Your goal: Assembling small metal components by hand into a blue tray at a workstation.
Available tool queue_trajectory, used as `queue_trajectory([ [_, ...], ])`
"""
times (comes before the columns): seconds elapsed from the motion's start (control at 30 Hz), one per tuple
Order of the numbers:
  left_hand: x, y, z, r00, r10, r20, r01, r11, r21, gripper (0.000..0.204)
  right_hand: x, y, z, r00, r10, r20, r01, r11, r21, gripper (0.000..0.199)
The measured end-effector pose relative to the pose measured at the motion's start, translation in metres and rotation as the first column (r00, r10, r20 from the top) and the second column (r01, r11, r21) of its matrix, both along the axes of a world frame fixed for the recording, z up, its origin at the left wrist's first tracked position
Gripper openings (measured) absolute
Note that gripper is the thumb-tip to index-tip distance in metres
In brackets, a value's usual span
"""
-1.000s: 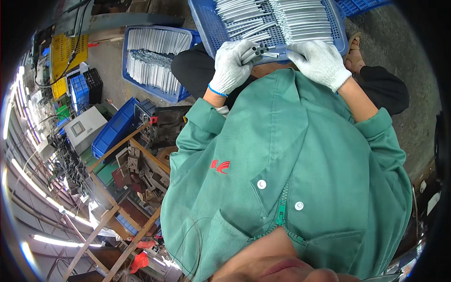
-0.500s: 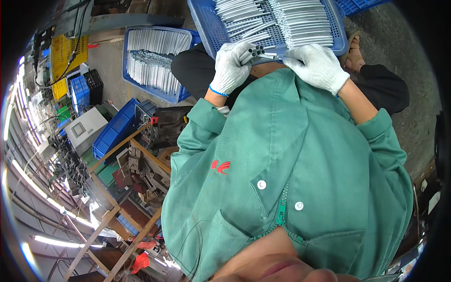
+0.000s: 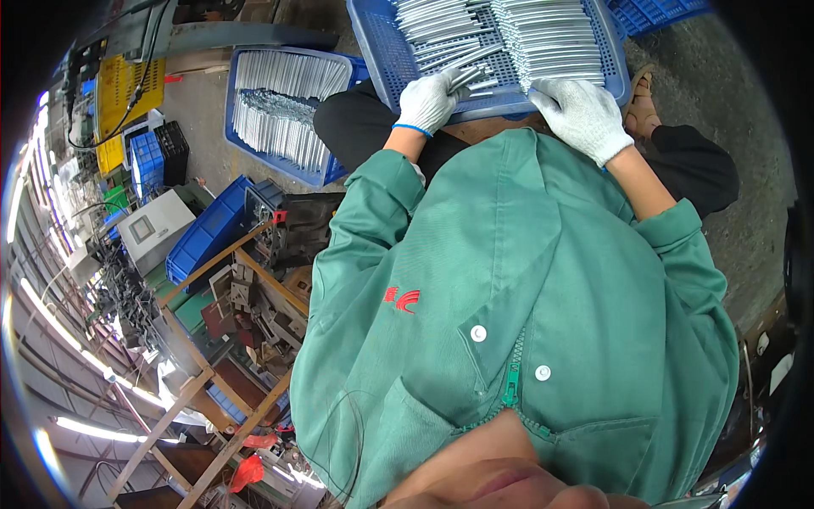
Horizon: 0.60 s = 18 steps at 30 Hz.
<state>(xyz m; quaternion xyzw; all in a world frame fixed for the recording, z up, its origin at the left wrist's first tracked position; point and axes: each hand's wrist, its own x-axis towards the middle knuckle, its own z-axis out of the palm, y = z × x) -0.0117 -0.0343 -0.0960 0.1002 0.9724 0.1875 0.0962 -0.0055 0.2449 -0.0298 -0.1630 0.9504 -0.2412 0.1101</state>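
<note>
My left hand (image 3: 426, 102), in a white glove, is closed around a small bundle of silvery metal rods (image 3: 469, 79) at the near edge of a blue plastic crate (image 3: 381, 59). The crate rests on my lap and holds several rows of the same rods. My gloved right hand (image 3: 583, 114) rests on the crate's near rim at the right, fingers curled on the edge, with nothing visibly held. My green jacket fills the middle of the view.
A second blue crate (image 3: 242, 102) of metal rods sits on the concrete floor to my left. Farther left stand blue bins (image 3: 203, 233), a yellow crate (image 3: 119, 93), a grey box-shaped device (image 3: 153, 229) and a cluttered wooden-framed bench (image 3: 229, 297). A sandalled foot (image 3: 640, 93) shows at right.
My left hand has shifted slightly right along the crate edge with the rods. My right hand has moved from the rods to the crate rim.
</note>
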Motion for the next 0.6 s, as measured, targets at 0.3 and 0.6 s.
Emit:
queue_trajectory([
  [0.3,0.006,0.005,0.035,0.984,-0.020,0.179,-0.079,0.843,0.531,0.014,0.001,0.001,0.016,0.997,0.046,-0.065,-0.050,0.997,-0.057,0.034],
  [0.6,0.014,0.012,0.064,0.986,-0.055,0.155,-0.062,0.748,0.661,0.009,0.001,-0.001,0.024,0.985,0.109,-0.132,-0.119,0.990,-0.069,0.033],
])
